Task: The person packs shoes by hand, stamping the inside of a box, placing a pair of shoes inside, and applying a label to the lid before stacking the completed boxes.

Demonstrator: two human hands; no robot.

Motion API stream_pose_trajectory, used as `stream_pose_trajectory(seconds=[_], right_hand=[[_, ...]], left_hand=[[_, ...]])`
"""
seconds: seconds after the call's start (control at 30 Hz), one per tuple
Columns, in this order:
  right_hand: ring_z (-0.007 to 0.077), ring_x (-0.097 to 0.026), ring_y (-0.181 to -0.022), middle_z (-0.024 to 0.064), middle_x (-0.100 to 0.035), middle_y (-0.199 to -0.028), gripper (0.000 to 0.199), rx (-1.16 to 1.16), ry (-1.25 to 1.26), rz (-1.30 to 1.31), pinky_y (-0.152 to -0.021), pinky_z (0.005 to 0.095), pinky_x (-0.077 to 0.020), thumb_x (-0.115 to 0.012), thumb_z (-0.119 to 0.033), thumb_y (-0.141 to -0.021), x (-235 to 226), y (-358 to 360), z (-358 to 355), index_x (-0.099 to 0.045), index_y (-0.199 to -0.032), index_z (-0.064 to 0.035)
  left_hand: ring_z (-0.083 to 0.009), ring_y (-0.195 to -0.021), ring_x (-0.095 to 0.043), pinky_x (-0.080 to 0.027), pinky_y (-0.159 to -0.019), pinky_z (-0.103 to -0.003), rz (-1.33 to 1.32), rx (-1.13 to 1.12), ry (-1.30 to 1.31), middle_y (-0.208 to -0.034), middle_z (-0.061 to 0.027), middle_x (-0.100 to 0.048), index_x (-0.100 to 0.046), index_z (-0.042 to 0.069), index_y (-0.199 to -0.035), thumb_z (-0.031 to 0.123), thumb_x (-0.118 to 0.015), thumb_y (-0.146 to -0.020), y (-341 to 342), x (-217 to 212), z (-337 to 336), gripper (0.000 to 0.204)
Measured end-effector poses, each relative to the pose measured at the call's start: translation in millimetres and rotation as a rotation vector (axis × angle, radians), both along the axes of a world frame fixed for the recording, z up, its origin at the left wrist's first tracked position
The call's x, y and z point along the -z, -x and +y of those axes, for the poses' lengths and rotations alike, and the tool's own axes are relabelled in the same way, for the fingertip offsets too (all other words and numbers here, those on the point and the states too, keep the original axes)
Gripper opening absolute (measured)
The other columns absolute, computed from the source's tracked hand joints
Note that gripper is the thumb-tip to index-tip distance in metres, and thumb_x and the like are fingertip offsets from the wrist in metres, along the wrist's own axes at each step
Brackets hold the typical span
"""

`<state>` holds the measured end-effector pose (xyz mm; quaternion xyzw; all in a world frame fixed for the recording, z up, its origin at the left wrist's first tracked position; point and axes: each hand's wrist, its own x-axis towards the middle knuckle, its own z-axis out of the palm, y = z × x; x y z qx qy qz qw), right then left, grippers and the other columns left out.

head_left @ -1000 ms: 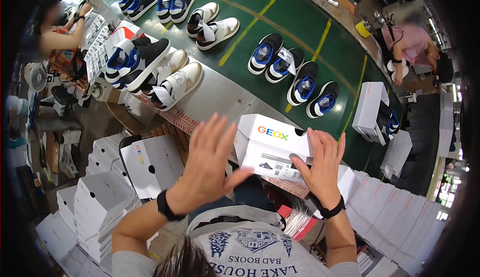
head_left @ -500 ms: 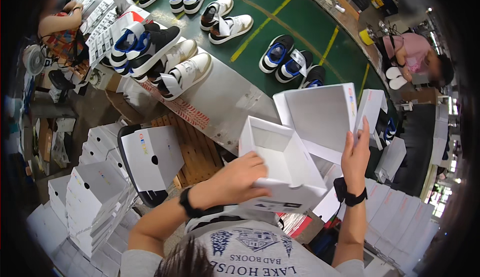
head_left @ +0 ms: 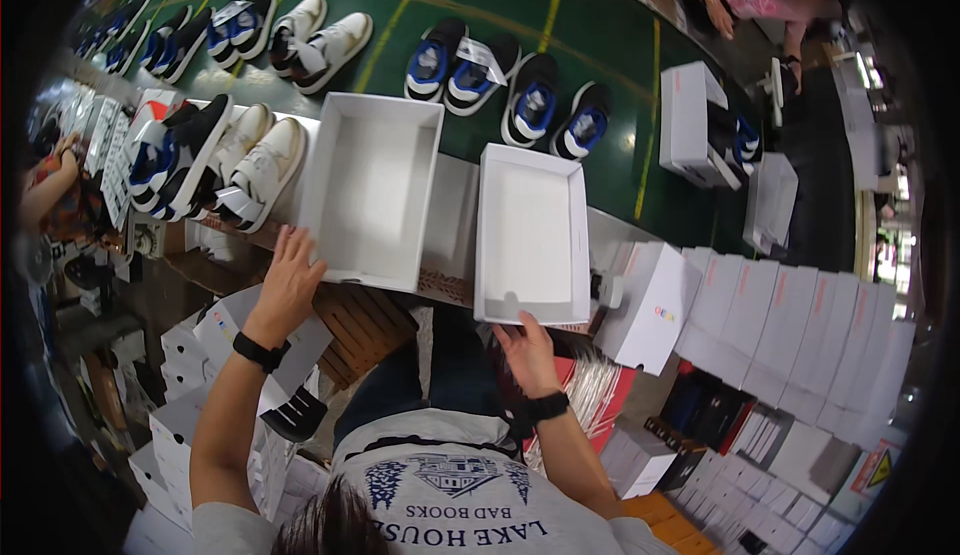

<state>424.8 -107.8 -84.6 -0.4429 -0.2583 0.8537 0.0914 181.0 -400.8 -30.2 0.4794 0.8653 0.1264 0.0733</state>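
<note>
Two white cardboard shoebox parts lie side by side, hollow sides up, on the near edge of the bench. I cannot tell which is the lid. My left hand (head_left: 290, 285) is at the lower left corner of the wider left part (head_left: 375, 190), fingers stretched along its side. At the near end of the narrower right part (head_left: 535, 230), my right hand (head_left: 530, 355) grips the wall, thumb up against it and fingers low. Both parts have nothing inside. Just beyond them stand black-and-blue sneakers (head_left: 530, 100), some with white paper on them.
Sneaker pairs line the green bench (head_left: 620, 135) with yellow stripes. White sneakers (head_left: 262, 170) sit left of the boxes. Closed white shoeboxes (head_left: 780, 325) stand in a row at right; more are stacked low left (head_left: 180, 435). A wooden stool (head_left: 365, 330) is below. Co-workers are at far left and upper right.
The two shoebox parts, held tilted together before, now lie apart and flat on the bench edge. My left hand has moved left from the box wall; my right hand has come down nearer me. The view has shifted right.
</note>
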Motion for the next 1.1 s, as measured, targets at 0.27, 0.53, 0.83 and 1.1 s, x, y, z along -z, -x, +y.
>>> stream_pose_trajectory(seconds=[0.27,0.53,0.83,1.1], right_hand=[[0.0252,-0.061,-0.082,0.0167,-0.062,-0.088,0.037,-0.399,-1.239,-0.763,-0.070,0.0348,-0.0497,-0.069,-0.024,-0.089,-39.4,-23.5,80.7,-0.058,-0.103,0.0083],[0.0419,-0.051,-0.100,0.0258,-0.054,-0.102,0.037,-0.580,-2.090,-0.669,-0.090,0.0482,-0.0409,-0.063,-0.004,-0.084,-26.9,15.2,137.5,-0.048,-0.114,0.0100],[0.0306,-0.051,-0.095,0.0153,-0.051,-0.101,0.031,-1.212,-2.000,0.234,-0.085,0.0387,-0.0443,-0.055,-0.009,-0.081,2.2,46.6,29.7,-0.051,-0.109,0.0028],[0.0276,-0.049,-0.096,0.0118,-0.050,-0.099,0.031,-1.286,-2.035,0.155,-0.085,0.0354,-0.0443,-0.052,-0.008,-0.080,28.6,46.8,23.4,-0.049,-0.110,0.0000]], left_hand=[[-0.0371,-0.087,-0.061,-0.053,-0.073,-0.038,-0.559,-0.177,-0.285,-0.105,-0.0216,-0.055,-0.052,-0.001,-0.117,0.007,-0.063,-0.086,-95.9,7.3,121.8,0.034],[-0.0387,-0.101,-0.057,-0.048,-0.085,-0.040,-0.890,-0.381,-0.252,-0.116,-0.0262,-0.051,-0.038,0.006,-0.143,0.004,-0.055,-0.091,-115.6,111.1,151.3,0.055],[-0.0408,-0.102,-0.056,-0.045,-0.092,-0.043,-1.065,-0.465,-0.278,-0.111,-0.0262,-0.054,-0.041,0.005,-0.141,0.004,-0.054,-0.090,-116.6,117.2,151.0,0.053],[-0.0341,-0.104,-0.057,-0.046,-0.092,-0.040,-0.442,-0.285,-0.486,-0.108,-0.0154,-0.061,-0.059,0.005,-0.122,-0.006,-0.061,-0.082,-70.5,11.1,127.0,0.041]])
